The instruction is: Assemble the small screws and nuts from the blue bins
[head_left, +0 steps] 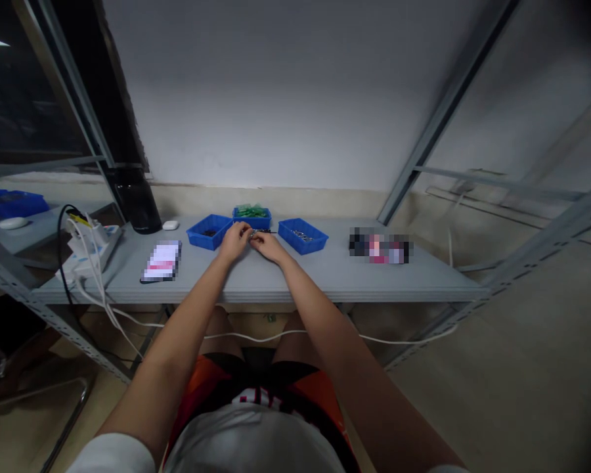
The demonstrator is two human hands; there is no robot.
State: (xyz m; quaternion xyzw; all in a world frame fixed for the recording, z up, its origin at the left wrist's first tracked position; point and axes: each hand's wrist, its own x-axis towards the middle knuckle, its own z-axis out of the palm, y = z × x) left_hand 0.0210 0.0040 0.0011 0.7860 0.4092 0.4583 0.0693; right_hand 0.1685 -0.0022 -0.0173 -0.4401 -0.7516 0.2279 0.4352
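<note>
Fingers of the left hand and right hand met around a small piece over the counter, perhaps to steady it, though whether either grip was clamped I could not tell, with blue bins placed near for short reaches.

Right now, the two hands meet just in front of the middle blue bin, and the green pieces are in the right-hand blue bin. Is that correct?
Not quite: the head view shows the green pieces in the middle blue bin, not the right-hand one. The left hand and right hand do meet just in front of the middle bin.
</note>
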